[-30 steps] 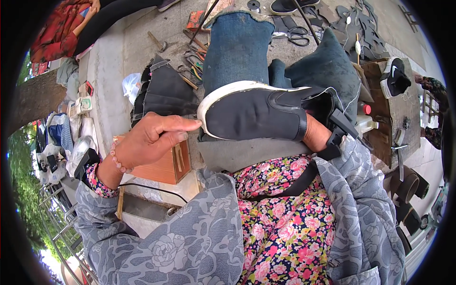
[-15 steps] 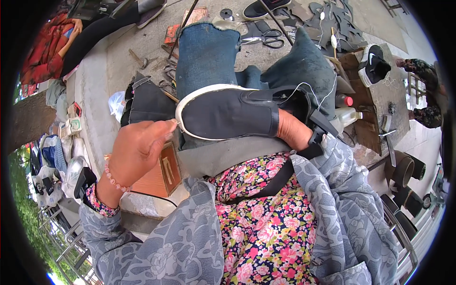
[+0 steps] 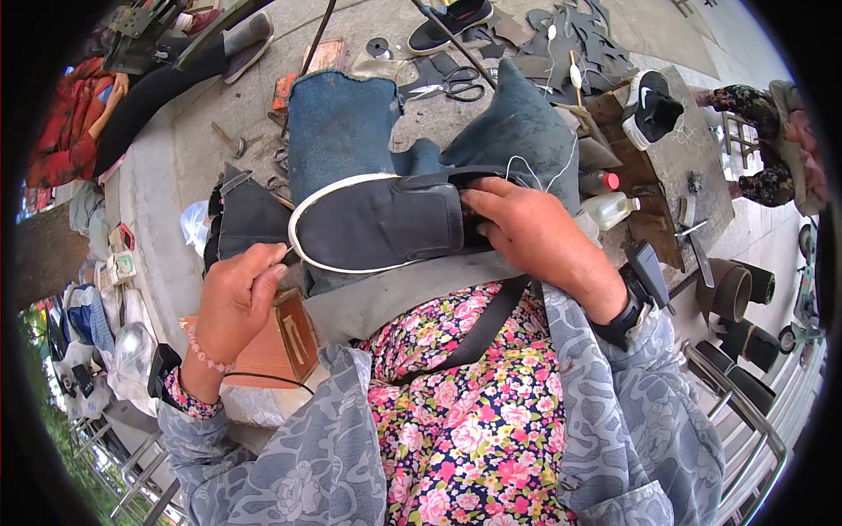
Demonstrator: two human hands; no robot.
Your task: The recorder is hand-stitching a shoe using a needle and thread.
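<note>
A dark slip-on shoe with a white sole edge lies across my lap, toe to the left. My left hand is closed in a pinch right at the toe's white edge. A thin sliver shows between its fingertips and the sole; it is too small to name. At the shoe's opening, my right hand grips the collar, its fingertips partly hidden inside. White thread loops up behind that hand. Under the shoe lie a grey cloth and the blue denim over my legs.
Large scissors lie on the ground ahead, near dark leather scraps. At right, a wooden board bears a black-and-white sneaker; a white plastic bottle stands beside it. A wooden box sits below my left hand. Another person sits far left.
My right hand has drawn out of the shoe's inside and now holds its collar. The shoe and my left hand have shifted left in the picture as the view moved.
</note>
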